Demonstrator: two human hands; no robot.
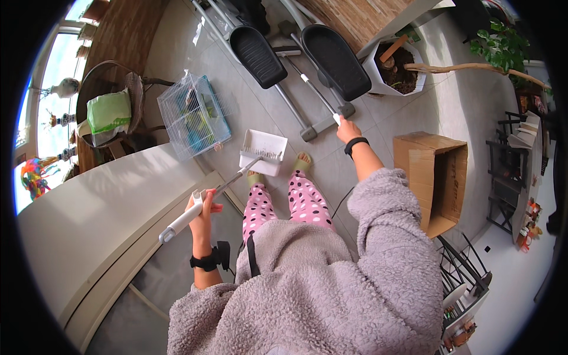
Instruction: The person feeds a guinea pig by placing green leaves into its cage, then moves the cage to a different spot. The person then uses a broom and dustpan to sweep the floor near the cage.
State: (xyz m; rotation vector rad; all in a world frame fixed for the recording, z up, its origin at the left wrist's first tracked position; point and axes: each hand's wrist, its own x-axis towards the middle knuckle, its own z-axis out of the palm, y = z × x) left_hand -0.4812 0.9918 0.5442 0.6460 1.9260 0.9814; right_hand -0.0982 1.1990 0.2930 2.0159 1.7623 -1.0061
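My left hand (205,214) holds the handle of a long-handled white dustpan (265,146), whose pan lies on the floor just ahead of my feet, with a row of comb teeth across it. Closed around the white grip of a broom handle (320,96) is my right hand (349,130). That handle runs away from me between the two black pedals of an elliptical trainer (336,60). Its head (288,52) is at the floor between the pedals, partly hidden by the machine.
A wire animal cage (195,116) stands ahead on the left. An open cardboard box (412,173) is at my right, a white planter (395,66) with soil beyond it. A cable (343,202) lies near my right leg. A white curved panel (120,195) borders the left side.
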